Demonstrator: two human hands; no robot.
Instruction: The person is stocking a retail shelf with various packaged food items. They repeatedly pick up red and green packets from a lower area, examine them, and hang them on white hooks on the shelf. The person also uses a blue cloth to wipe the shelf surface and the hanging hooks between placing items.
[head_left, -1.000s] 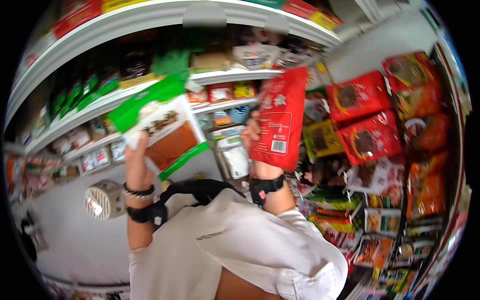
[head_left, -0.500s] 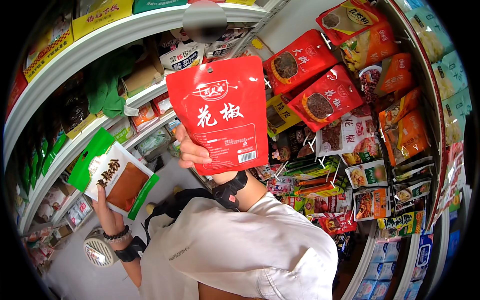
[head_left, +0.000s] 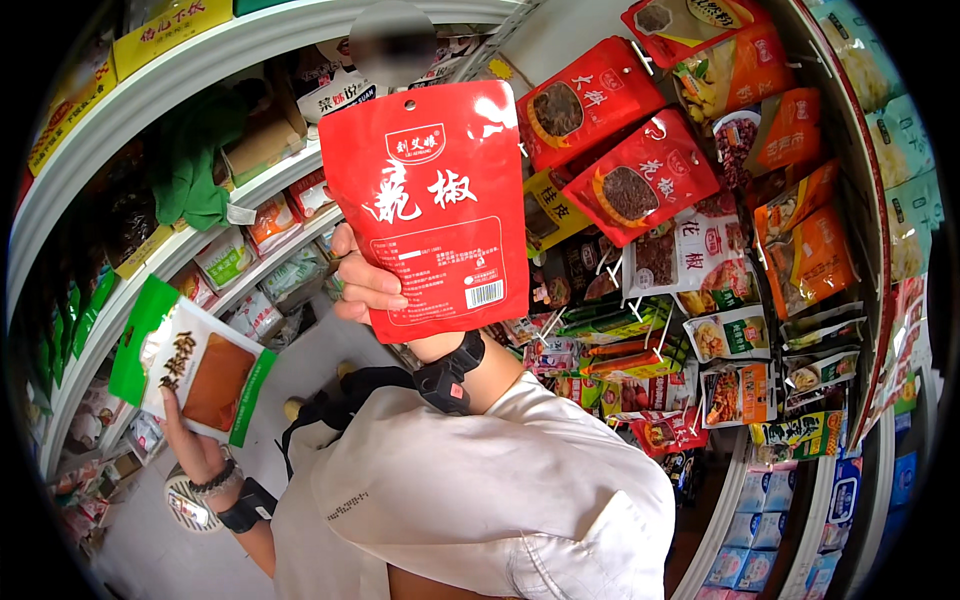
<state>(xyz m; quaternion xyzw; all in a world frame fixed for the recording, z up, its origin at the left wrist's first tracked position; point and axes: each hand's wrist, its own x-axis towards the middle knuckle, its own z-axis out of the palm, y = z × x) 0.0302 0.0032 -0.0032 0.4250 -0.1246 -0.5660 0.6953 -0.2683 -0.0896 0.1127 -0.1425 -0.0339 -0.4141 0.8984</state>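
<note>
My right hand [head_left: 366, 284] grips a red spice pouch [head_left: 445, 235] by its lower left edge, fingers on the face turned to me and the thumb hidden behind it. The pouch is upright, with white print, a barcode and a hanging hole at the top. Lower and to the left, my left hand [head_left: 192, 440] holds a green-and-white packet [head_left: 222, 378] with reddish-brown powder showing through its window. It tilts to the right. One finger shows against its lower front; the rest of that grip is hidden behind the packet.
On the right, a rack carries hanging red pouches [head_left: 640, 185], orange pouches [head_left: 800, 250] and other packets on white hooks. White shelves [head_left: 250, 190] with bags and boxes curve along the left. A green cloth-like item [head_left: 205, 165] hangs there. A round vented white object [head_left: 190, 505] stands on the floor.
The red pouch and my right hand have shifted a little left and up in view. The green-and-white packet has moved left and slightly down. Both hands keep their hold.
</note>
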